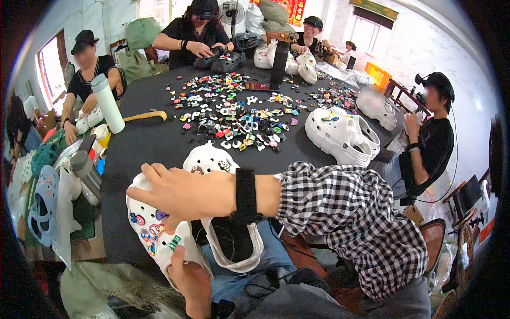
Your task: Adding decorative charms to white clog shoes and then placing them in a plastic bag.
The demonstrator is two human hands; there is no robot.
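A white shoe (186, 234) with bright charms (156, 231) is at the near edge of the black surface (139, 151). The left hand (190, 277) grips its near end, the right hand (194, 192) its far end. Another white shoe (210, 155) is beside it, and little toy bits (234, 119) lie farther off

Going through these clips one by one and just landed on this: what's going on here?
The person has a white clog in both hands: the left hand has its thumb on the upper, and the right hand lies across the toe. Several colourful charms sit on it. A second white clog, partly hidden by the right arm, lies alongside. Loose charms cover the middle of the black table, and a person opposite handles dark clogs.
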